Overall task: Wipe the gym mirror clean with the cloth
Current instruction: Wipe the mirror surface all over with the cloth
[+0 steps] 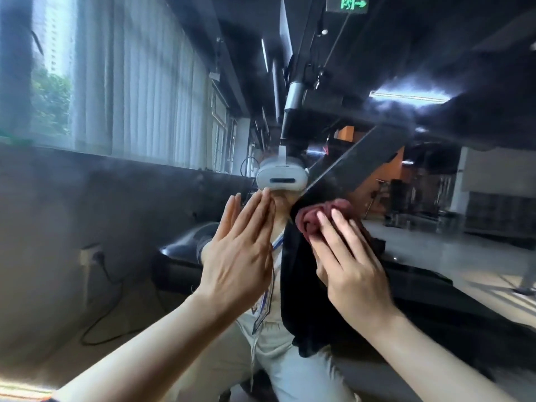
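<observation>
While both hands are raised against the large reflective glass gym mirror (435,250), only one cloth is in play. Far left of the mirror's centre, one white wall socket (87,255) with a black cable plugged in shows in the reflection. Nearer the centre, the left hand (237,256) lies flat on the glass, fingers straight and together, holding nothing. Just above its fingertips sits one white head-worn camera unit (281,177), reflected. Right of that, the right hand (348,265) presses the single crumpled dark red cloth (319,217) to the mirror, fingers extended over it; the hand hides the cloth's lower part. At top right one green exit sign (347,2) is reflected.
</observation>
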